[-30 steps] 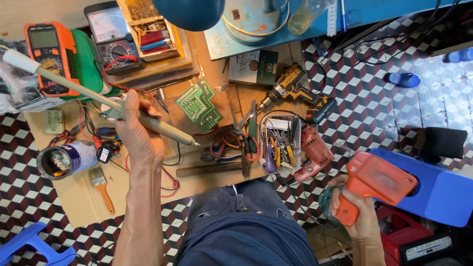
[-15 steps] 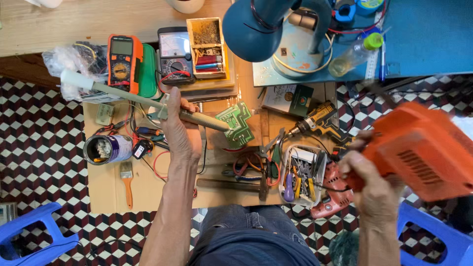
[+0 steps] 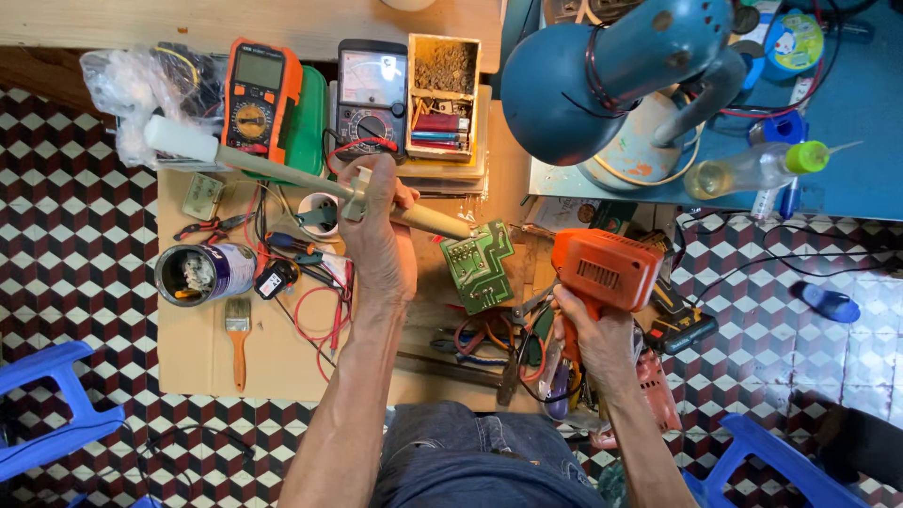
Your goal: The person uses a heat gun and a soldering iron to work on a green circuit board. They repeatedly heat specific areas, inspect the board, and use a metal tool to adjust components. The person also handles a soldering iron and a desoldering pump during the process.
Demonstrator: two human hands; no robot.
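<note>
Checkered floor tiles are showing red, white and black around a low cardboard sheet that is serving as the work surface, with a wooden plank along the top edge.

Left hand is clenching around a long cream rod, gripping it past its middle. The rod's long axis is running from upper left to lower right: its white capped end is pointing toward the orange meter, and its lower end is pointing at the green circuit board, lying just beside it.

Right hand is grasping the handle of an orange gun-shaped tool, body up, snout aiming left toward the board. The board is lying between the two hands, slightly nearer the tool's snout than the left hand itself.

Around them: a dark dial meter, a small parts box, a tin can, a paintbrush, red leads. A blue lamp is hanging over the blue desk at right.
</note>
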